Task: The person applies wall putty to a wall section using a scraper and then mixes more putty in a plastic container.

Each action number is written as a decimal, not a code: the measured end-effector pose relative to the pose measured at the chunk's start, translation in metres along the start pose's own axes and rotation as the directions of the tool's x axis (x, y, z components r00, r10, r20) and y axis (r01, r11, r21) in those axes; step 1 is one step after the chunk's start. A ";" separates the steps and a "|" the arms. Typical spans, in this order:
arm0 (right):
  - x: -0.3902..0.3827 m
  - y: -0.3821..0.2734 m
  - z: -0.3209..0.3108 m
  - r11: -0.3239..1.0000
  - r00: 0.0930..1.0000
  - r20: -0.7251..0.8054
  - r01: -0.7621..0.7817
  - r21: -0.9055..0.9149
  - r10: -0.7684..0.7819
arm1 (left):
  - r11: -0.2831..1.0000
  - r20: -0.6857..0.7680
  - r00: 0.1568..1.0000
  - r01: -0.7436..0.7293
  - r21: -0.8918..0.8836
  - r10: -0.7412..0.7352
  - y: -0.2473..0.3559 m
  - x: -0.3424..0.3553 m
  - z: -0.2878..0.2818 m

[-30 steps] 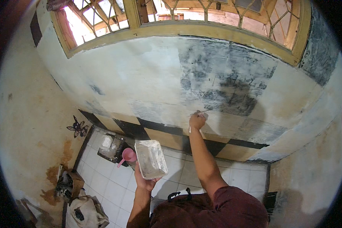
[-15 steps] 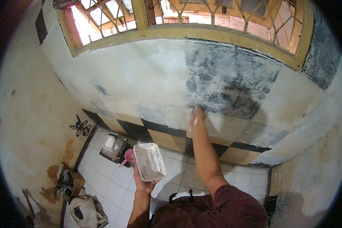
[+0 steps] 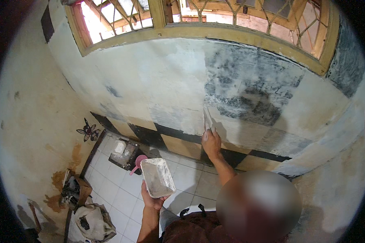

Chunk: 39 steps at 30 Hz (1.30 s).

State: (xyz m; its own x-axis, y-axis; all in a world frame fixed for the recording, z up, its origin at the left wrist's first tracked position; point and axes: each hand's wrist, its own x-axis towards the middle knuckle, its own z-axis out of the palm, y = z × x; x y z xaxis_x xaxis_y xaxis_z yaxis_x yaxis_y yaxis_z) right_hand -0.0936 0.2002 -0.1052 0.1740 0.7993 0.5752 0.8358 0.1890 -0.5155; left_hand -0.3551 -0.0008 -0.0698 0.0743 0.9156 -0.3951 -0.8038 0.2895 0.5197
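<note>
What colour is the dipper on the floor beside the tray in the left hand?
Pink; the dipper shows best in the head view.

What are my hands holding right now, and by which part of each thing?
Your left hand holds a rectangular tray at its near end, from beneath. Your right hand grips a flat, pale tool by its lower end.

Rect. tray (image 3: pixel 157 180), white-smeared inside, in L hand (image 3: pixel 151 198); pale scraper (image 3: pixel 207 120), tip up, in R hand (image 3: pixel 211 142).

A maroon top (image 3: pixel 190 232) is worn (with greyish trousers (image 3: pixel 167 219))
</note>
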 end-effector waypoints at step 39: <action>0.020 0.140 0.030 0.661 0.740 0.376 0.669 -0.340 -0.557 | 0.996 -0.004 0.999 0.039 0.081 -0.039 -0.018 0.016 0.026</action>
State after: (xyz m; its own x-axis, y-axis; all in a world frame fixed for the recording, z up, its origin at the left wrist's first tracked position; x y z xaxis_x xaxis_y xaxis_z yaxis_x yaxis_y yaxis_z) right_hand 0.0118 0.2599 -0.1849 -0.5325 0.7011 0.4742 0.8455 0.4661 0.2604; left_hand -0.3242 0.0161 -0.0658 0.1035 0.9025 -0.4180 -0.7501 0.3468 0.5631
